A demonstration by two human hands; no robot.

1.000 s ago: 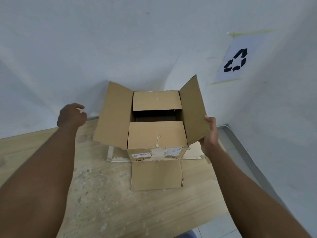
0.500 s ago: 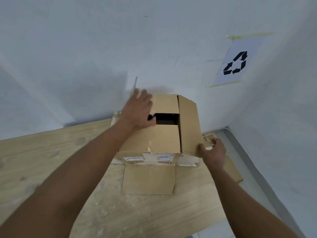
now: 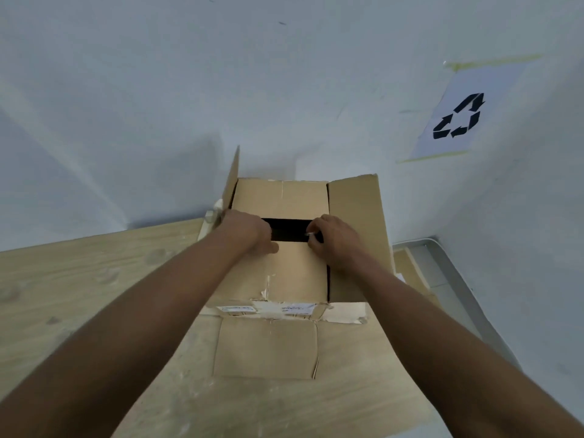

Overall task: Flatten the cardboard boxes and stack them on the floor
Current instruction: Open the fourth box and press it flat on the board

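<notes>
A brown cardboard box (image 3: 294, 276) stands on the wooden table (image 3: 94, 279) against the wall. Its two short top flaps lie folded inward with a dark gap between them. The left long flap (image 3: 233, 175) stands upright and the right long flap (image 3: 357, 235) leans over the top. A bottom flap (image 3: 265, 346) lies flat on the table in front. My left hand (image 3: 249, 232) and my right hand (image 3: 335, 238) both rest on the near short flap, with fingers curled over its edge into the gap.
Flattened cardboard (image 3: 410, 267) lies on the floor to the right of the table, beside a grey metal strip (image 3: 458, 279). A paper sheet with a recycling sign (image 3: 458, 115) is taped to the right wall. The table's right edge is close to the box.
My right hand left the right long flap and moved onto the near short flap. My left hand slid down to the flap's edge at the gap. The view moved closer.
</notes>
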